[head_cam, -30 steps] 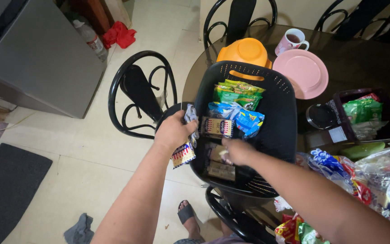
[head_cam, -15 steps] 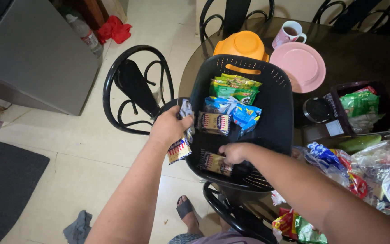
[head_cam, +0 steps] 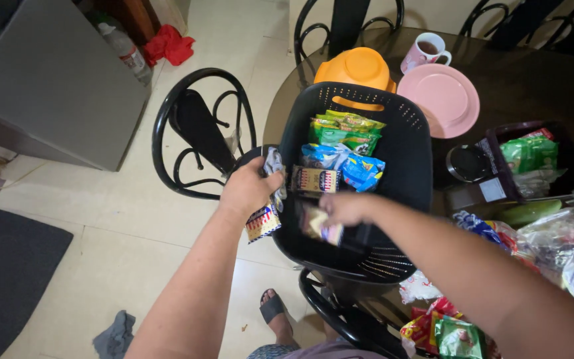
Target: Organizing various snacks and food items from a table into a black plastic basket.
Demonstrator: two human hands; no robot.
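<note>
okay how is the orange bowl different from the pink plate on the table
The orange bowl is deep and sits upside down, base up; the pink plate is shallow and flat, face up. The orange bowl is partly hidden behind the black basket; the pink plate lies in full view beside the basket. Both rest on the dark table.

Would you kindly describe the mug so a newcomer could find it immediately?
Start at the dark round table. At its far edge, beyond the black basket, stands a pink-and-white mug beside the pink plate. It alone has a handle and holds dark drink.
</note>
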